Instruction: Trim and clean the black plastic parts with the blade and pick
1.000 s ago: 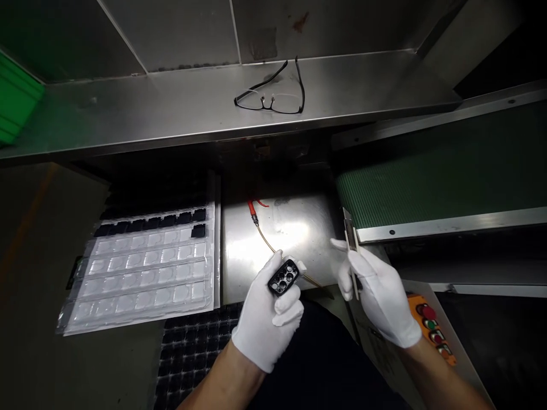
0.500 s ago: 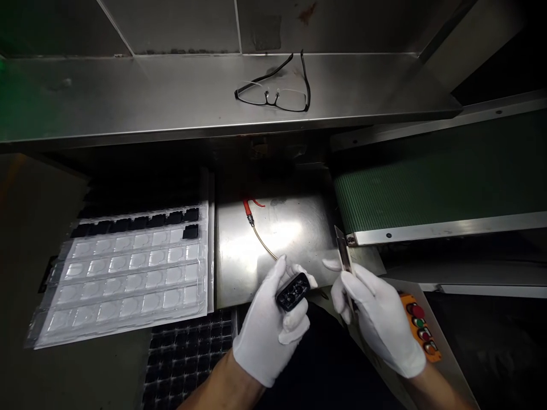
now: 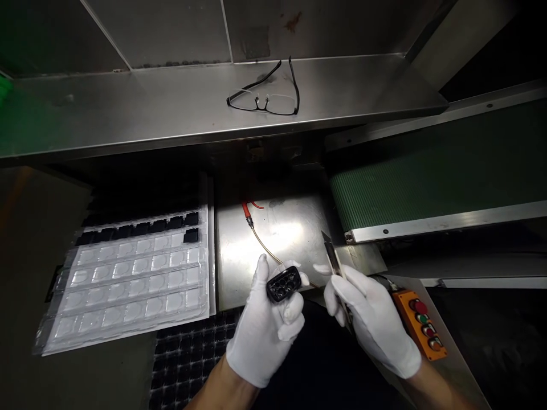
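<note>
We are holding one black oblong part, left, and one thin flat-tipped tool, right.
Our left hand (image 3: 262,333) is curling its fingers around the black oblong part (image 3: 284,284), thumb standing free; our right hand (image 3: 376,322) is pinching the thin flat-tipped tool (image 3: 332,256). The part is lying left of the right fingers, apart from them, its long axis running near-left to far-right; the tool is pointing far-left. The left hand, gripping the part, is the nearer to it. Beyond: red-handled air gun (image 3: 247,210), lying far on the metal plate (image 3: 233,262); clear tray (image 3: 128,333), sitting left, holding dark pieces (image 3: 191,236); ribbed green belt (image 3: 363,196), running far right.
</note>
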Available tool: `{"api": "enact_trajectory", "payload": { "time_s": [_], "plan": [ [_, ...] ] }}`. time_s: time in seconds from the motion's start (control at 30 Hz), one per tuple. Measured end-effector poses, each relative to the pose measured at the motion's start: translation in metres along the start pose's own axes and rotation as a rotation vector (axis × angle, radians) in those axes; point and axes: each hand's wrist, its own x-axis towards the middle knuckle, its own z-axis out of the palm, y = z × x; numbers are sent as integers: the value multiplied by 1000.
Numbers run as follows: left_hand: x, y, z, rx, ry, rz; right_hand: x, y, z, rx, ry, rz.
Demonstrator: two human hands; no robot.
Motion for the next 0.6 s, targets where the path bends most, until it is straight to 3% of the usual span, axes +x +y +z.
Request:
{"api": "enact_trajectory", "payload": {
  "time_s": [0.13,0.4,0.5,0.6],
  "plan": [
    [-1,-7,-6,93,-132,-14,-5,2,0,23,-26,12],
    [-4,-16,-10,170,-196,110,-11,8,1,4,-29,16],
    [-7,-18,-13,252,-127,167,-12,8,2,-9,-45,20],
    [-9,-19,-15,301,42,184,-12,8,4,-13,-56,33]
  ]
}}
